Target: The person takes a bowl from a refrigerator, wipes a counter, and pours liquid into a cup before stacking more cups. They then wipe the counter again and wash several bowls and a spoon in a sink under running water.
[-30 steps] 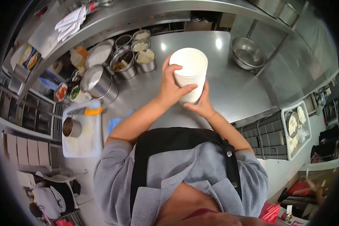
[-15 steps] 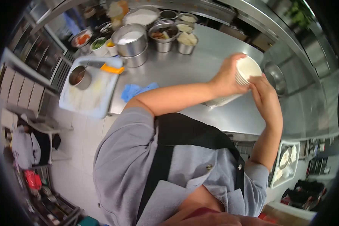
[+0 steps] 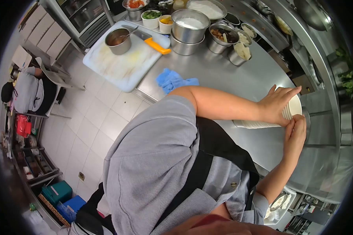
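A stack of white paper cups (image 3: 295, 106), nested with ridged rims, is between my hands at the right side of the metal table. My left hand (image 3: 276, 105) lies around the side of the stack, with some fingers stretched out along its top. Close to the cup rims, my right hand (image 3: 296, 131) pinches with thumb and fingertips at the stack's lower edge. More nested white cups (image 3: 255, 124) lie along the table under my left forearm. Whether they join the held stack is hidden.
On the metal table (image 3: 215, 72) lies a blue cloth (image 3: 174, 80). A white cutting board (image 3: 117, 64) bears a metal pot (image 3: 119, 40) and an orange-handled knife (image 3: 157, 46). Metal pots (image 3: 189, 29) and food containers (image 3: 239, 53) stand at the back. A person (image 3: 29, 88) is at far left.
The view has turned, so the table things sit farther right. My left hand's fingers have spread more over the cup stack, and my right hand has shifted to the stack's lower edge.
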Motion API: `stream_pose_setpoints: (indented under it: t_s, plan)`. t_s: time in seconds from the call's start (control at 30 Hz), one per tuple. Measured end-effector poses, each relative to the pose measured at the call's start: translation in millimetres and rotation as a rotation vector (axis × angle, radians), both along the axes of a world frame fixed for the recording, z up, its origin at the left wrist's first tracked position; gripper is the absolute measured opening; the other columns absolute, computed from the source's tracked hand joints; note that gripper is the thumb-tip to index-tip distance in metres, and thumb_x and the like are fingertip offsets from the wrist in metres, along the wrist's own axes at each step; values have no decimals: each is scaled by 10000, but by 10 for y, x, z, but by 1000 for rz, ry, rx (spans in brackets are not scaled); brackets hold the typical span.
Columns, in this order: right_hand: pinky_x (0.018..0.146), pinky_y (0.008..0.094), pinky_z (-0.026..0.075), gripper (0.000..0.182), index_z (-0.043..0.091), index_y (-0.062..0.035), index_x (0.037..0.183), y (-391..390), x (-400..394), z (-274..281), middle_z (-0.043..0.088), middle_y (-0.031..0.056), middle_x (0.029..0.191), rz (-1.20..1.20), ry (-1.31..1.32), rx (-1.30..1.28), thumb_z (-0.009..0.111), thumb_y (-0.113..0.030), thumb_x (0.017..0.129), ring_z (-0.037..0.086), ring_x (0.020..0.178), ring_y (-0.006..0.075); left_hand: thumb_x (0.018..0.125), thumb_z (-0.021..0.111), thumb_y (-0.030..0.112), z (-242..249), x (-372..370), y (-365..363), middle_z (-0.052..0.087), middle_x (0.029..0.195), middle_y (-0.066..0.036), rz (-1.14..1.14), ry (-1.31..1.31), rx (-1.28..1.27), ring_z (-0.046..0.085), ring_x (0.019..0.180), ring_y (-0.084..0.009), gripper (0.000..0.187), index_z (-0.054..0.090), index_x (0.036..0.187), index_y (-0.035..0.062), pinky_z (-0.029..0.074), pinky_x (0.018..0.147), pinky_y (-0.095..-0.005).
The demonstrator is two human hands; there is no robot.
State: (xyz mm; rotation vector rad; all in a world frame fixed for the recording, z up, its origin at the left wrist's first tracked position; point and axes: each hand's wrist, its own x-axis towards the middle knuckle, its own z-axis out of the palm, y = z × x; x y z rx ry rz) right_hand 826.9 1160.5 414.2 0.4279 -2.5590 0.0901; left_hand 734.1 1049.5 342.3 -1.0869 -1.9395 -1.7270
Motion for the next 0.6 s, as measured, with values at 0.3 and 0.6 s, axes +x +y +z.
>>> stream_pose_setpoints:
  t_s: [0.3,0.6]
  plan:
    - [905,477,432,229,504,-6,1000,235,-117,-167,557,237,1050,-36,186,52,584,7,786,519,1016,449,560,825,421,-127,-124,158,388,1316,-244,-15,84,33,378,1207,-406,1149,190,1397,-46,298,1033,-474]
    - [714,397,465,130,519,-5,887,197,0,25,560,158,876,71,71,-217,595,-17,782,562,809,346,603,801,327,69,-2,175,418,1282,-241,44,154,3,388,1188,-401,1053,194,1403,12,301,1026,-460]
